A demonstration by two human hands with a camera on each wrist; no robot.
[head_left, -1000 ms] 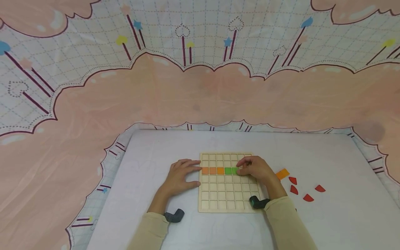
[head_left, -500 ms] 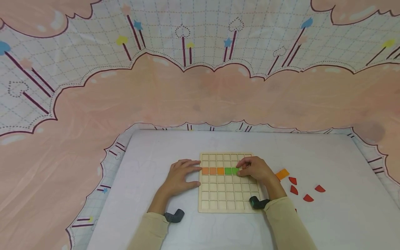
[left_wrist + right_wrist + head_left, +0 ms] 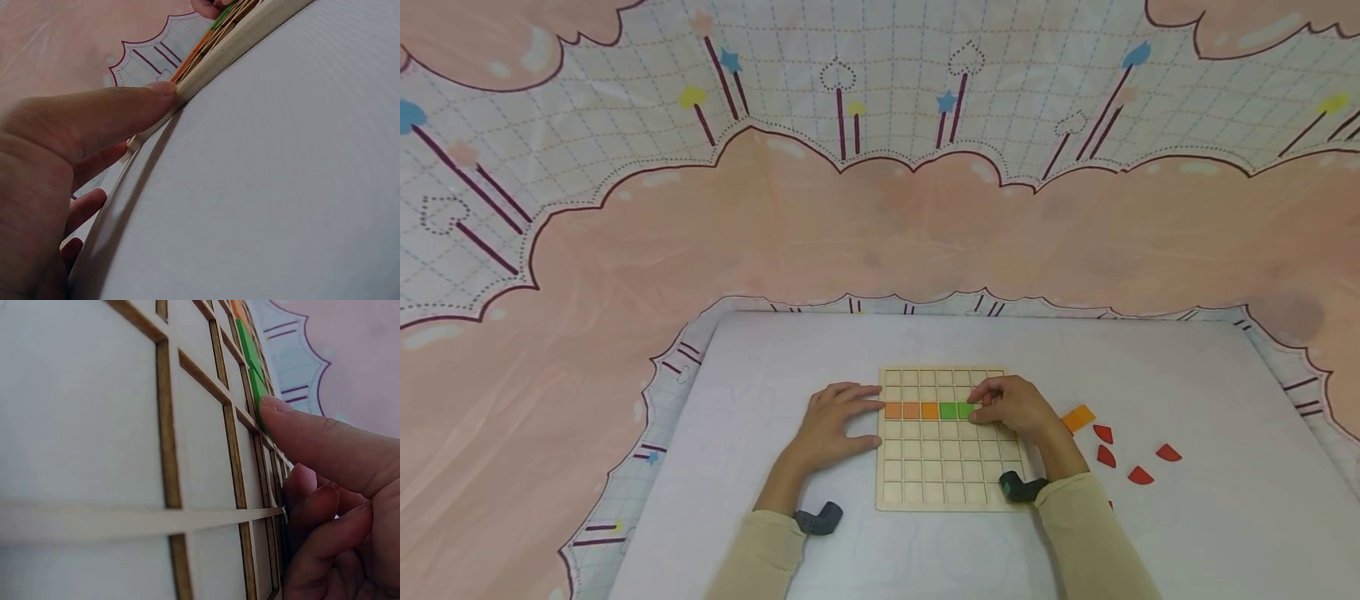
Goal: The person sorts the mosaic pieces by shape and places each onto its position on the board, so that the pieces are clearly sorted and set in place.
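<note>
A light wooden grid board [image 3: 931, 471] lies on the white table. Three orange tiles [image 3: 912, 411] and two green tiles [image 3: 948, 411] fill one row from its left edge. My left hand [image 3: 831, 429], fingers mostly straight, touches the board's left edge with fingertips and thumb; the left wrist view shows the thumb [image 3: 125, 112] against the wooden side. The right hand [image 3: 1015, 404] pinches the right-hand green tile [image 3: 256, 387] at its near right part with thumb and index finger, its other fingers curled. In the right wrist view that index fingertip is hidden behind the thumb.
To the right of the board lie an orange rectangle [image 3: 1080, 417], partly behind the right wrist, and several red quarter-circle pieces [image 3: 1140, 475]. Another red piece barely shows beside the right sleeve. A patterned cloth [image 3: 880, 233] rises behind the table [image 3: 790, 342].
</note>
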